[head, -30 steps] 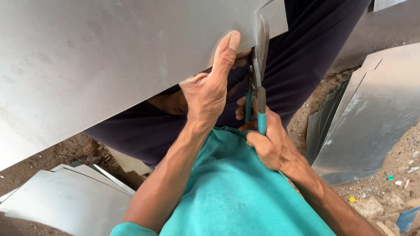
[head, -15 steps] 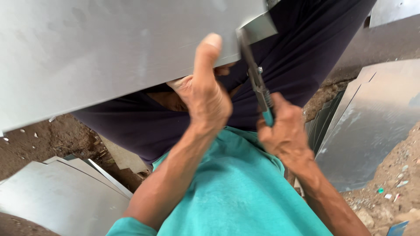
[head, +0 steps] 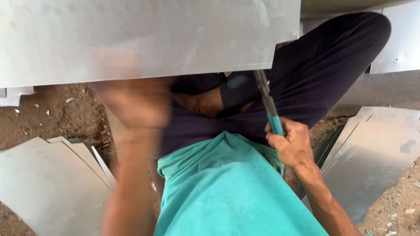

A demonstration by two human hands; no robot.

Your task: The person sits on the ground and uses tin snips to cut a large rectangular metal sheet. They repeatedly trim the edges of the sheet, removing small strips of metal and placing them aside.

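Observation:
A large grey metal sheet [head: 131,39] lies across my lap and fills the top of the view. My right hand [head: 292,146] grips the teal handles of tin snips [head: 267,105], whose blades reach up to the sheet's lower edge near its right corner. My left hand [head: 135,102] is a blur at the sheet's lower edge, left of the snips; whether it holds the sheet cannot be made out. I sit in a teal shirt [head: 227,192] and dark trousers [head: 315,70].
Cut metal sheets lie stacked on the dirt at lower left [head: 48,183] and at right [head: 372,157]. More sheet metal [head: 400,39] stands behind my right knee. Bare earth with small debris [head: 57,113] shows at left.
The sheet has swung level and slid left. My left hand left its thumb-up grip near the snips and swept left. The right hand with the snips stayed low at right.

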